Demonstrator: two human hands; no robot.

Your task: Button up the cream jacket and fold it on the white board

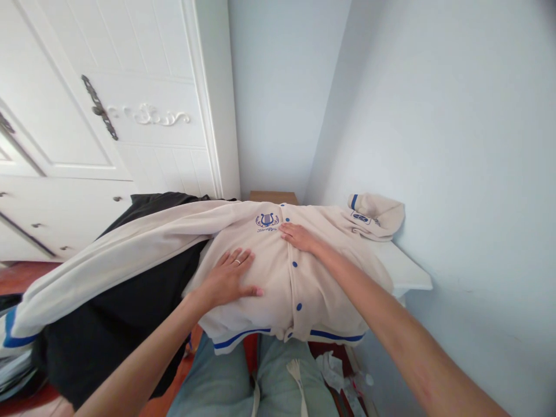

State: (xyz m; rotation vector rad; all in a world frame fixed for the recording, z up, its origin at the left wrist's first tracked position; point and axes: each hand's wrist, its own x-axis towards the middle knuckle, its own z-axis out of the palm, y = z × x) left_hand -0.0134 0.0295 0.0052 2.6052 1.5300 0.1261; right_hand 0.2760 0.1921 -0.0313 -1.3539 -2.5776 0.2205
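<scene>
A cream varsity jacket [256, 272] lies front side up, with blue snap buttons, blue-striped hem and a blue lyre emblem on the chest. My left hand [230, 275] rests flat on its left front panel, fingers spread, a ring on one finger. Beside the emblem, my right hand [297, 236] lies on the button placket with its fingers stretched out over the cloth. One sleeve [125, 255] stretches out to the left and ends in a blue-striped cuff. The other sleeve [377, 217] is folded up at the right.
Black cloth [117, 324] lies under the left sleeve. A white tabletop corner [403, 269] shows beneath the jacket, close to the pale blue wall [469, 174]. A white wardrobe [165, 75] stands at the left. Crumpled plastic [332, 368] lies below, right of my legs.
</scene>
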